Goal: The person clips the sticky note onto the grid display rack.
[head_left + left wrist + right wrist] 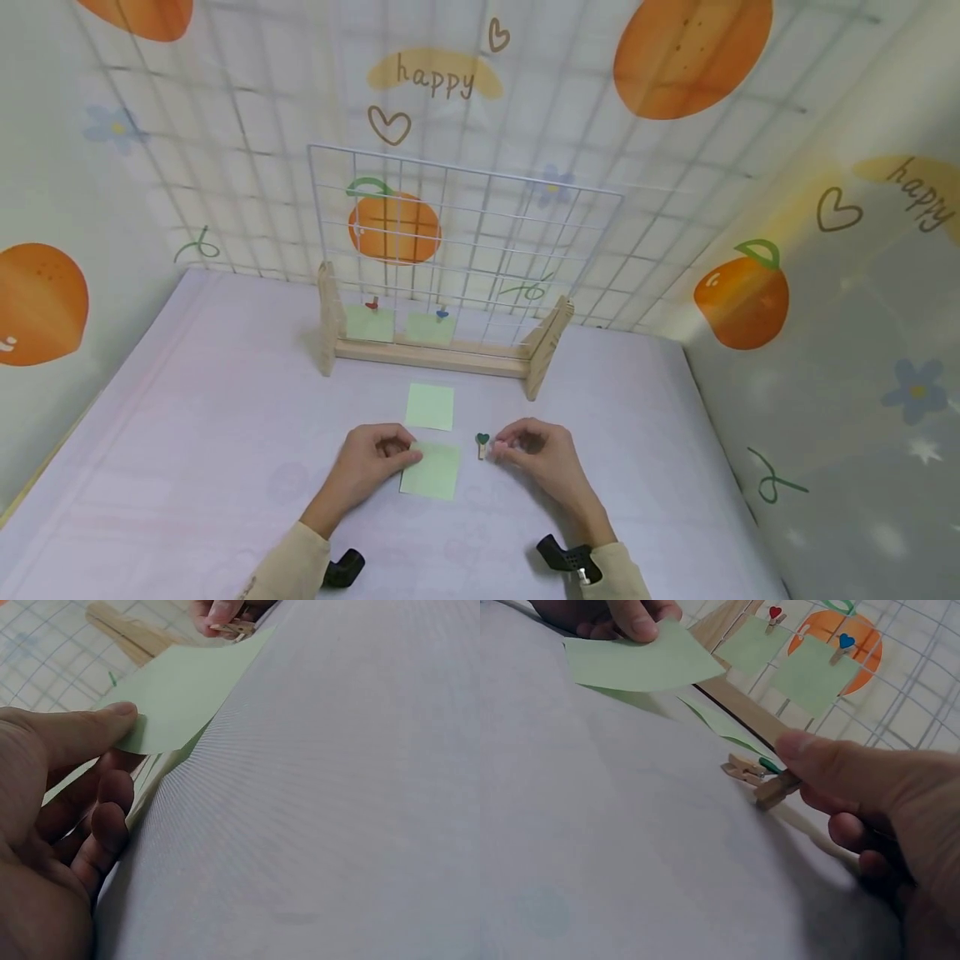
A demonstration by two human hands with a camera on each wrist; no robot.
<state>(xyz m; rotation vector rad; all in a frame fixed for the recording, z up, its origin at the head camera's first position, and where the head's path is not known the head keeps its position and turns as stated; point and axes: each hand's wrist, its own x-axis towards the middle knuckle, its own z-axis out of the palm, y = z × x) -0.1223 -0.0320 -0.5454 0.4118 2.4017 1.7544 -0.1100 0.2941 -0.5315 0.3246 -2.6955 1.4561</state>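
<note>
Nearest, a green note (432,475) is pinched at its far left corner by the left grip (369,457), and to its right, apart from it, a wooden clothespin (776,792) is pinched by the right grip (546,458). Between the two grips, just beside the right one, a green-heart clothespin (482,440) is seen on the tabletop (225,400), its long axis pointed away; beyond, a second note (430,407) is laid before a wire rack (431,357).

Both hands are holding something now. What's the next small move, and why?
I'd probably have the left hand raise its green note to the wire grid, right of the blue-heart clip. That hand pinches the note, the right hand pinches a clothespin, and two matching notes hang clipped there, with bare grid to their right in the head view.
</note>
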